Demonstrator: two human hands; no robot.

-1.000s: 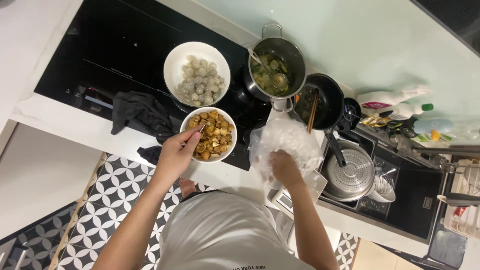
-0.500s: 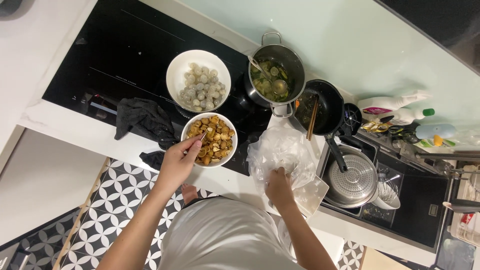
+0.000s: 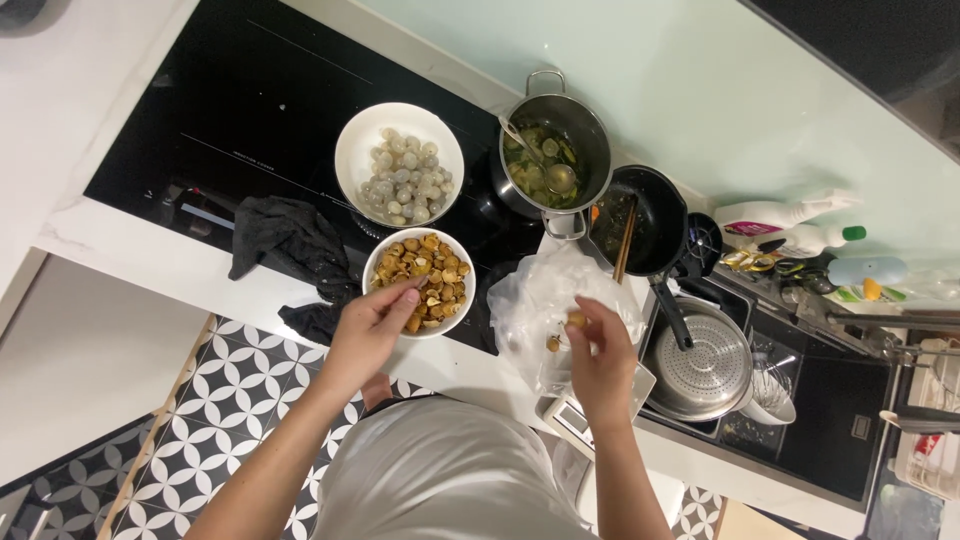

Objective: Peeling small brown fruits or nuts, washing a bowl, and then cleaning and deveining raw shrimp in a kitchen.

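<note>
My left hand (image 3: 372, 325) rests at the near rim of a white bowl of brown peel pieces (image 3: 440, 262), fingertips pinched over the peels. My right hand (image 3: 598, 350) is lifted over a clear plastic bag (image 3: 540, 300) on the counter and pinches a small round brown fruit (image 3: 576, 320). Another brown fruit (image 3: 552, 344) lies on the bag. Behind the peel bowl stands a larger white bowl of pale peeled fruit (image 3: 400, 175).
A steel pot with greenish contents and a ladle (image 3: 552, 155) and a black pan with chopsticks (image 3: 640, 218) sit on the black cooktop. A dark cloth (image 3: 285, 235) lies left. A metal lid (image 3: 708, 360) and sink lie right, bottles (image 3: 790, 225) behind.
My right hand has risen off the plastic bag holding a brown fruit. My left hand stays at the peel bowl's rim. The view has shifted slightly.
</note>
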